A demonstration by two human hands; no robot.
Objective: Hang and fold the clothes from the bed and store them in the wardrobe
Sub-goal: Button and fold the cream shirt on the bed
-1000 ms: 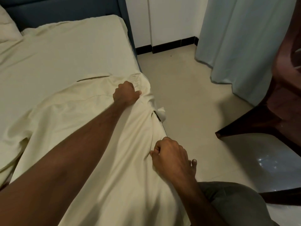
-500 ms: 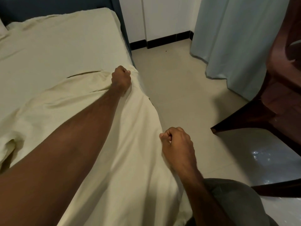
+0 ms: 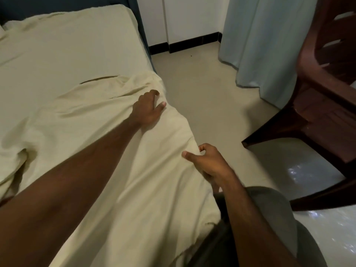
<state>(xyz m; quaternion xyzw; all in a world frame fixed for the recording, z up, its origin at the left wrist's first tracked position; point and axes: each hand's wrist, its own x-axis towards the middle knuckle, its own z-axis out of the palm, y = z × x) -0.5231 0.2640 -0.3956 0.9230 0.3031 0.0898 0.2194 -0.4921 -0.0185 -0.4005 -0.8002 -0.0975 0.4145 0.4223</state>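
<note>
Left hand is lying on the cream shirt near the bed's right edge, fingers spread and fairly straight, pressing the bunched cloth there; not gripping it as far as the view shows. Right hand is sitting nearer, at the shirt's right hem where it is hanging over the bed side, thumb and index finger curled and pinching the fabric edge, other fingers tucked below and mostly hidden. Both forearms are reaching in from the near side, the left one crossing over the shirt's middle.

Shirt is spreading flat over the bed, wrinkled, one sleeve trailing off to the left; a fold line is showing at its far end. Bed is wearing a cream sheet almost the same colour as the shirt, dark blue headboard at the far edge.

Person's grey-clad knee is showing near right, just beside the bed. Beige tiled floor is running to the right, a dark red plastic chair standing at the right edge, pale blue curtain hanging far right, white wall with black skirting beyond.
</note>
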